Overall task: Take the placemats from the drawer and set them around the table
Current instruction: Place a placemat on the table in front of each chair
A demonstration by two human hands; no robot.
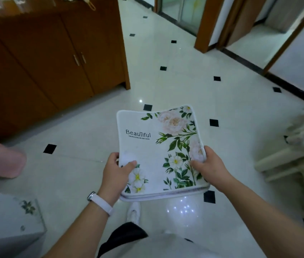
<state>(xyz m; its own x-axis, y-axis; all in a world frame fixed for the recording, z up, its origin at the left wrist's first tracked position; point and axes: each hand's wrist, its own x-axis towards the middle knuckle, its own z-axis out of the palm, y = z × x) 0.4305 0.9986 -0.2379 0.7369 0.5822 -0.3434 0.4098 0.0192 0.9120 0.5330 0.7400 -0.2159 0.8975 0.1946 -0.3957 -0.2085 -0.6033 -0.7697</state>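
Both hands, left (116,169) and right (208,164), grip a stack of placemats (156,149) between them; setting them out remains.

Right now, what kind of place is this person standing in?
Most likely a room in a home. The glossy tiled floor with small black insets, the wooden cabinet with double doors and the wooden door frames to other rooms suggest it; the floral placemats fit too.

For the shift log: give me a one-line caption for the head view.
Left hand and right hand hold a stack of floral placemats above the tiled floor.
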